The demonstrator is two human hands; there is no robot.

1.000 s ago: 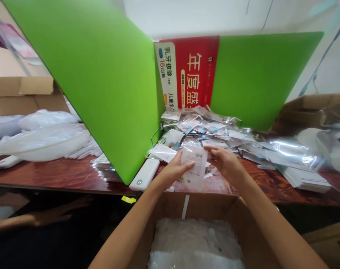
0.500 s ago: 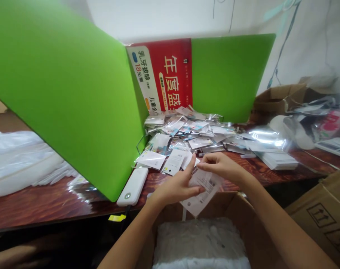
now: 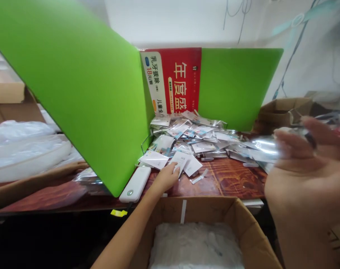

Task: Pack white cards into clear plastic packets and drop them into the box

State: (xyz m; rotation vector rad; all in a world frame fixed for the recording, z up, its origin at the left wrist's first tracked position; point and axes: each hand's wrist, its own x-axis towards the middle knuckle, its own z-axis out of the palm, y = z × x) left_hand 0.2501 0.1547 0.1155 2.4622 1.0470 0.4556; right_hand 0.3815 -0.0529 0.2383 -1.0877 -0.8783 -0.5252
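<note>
— On the far left, whose arm is that?
— That is another person's hand [image 3: 76,165]. It lies on the table by the big see-through bags [image 3: 26,149]. A tall green board [image 3: 82,93] stands next to it. Its bottom corner comes right down to the table's front edge.
— What is by that corner?
— A white power bank [image 3: 135,184], just beside the board. Right of it is the left hand [image 3: 167,177]. Its fingers are bent, and the tips rest on a white packet [image 3: 181,161] at the near edge of the pile of packets [image 3: 195,132]. I cannot tell if it pinches the packet or only touches it.
— Is there room to move?
— Yes, a bare bit of brown table [image 3: 228,183] lies between the pile and the open cardboard box [image 3: 242,215] in front.
— Any words?
— The red sign [image 3: 183,80] behind the pile shows big letters 年度盛. Its white strip says 乳牙拔除 and 18元.
— And the right hand [image 3: 304,175]?
— It is up close and blurry, palm showing, fingers loosely curled, well apart from the pile. I cannot tell if it holds anything.
</note>
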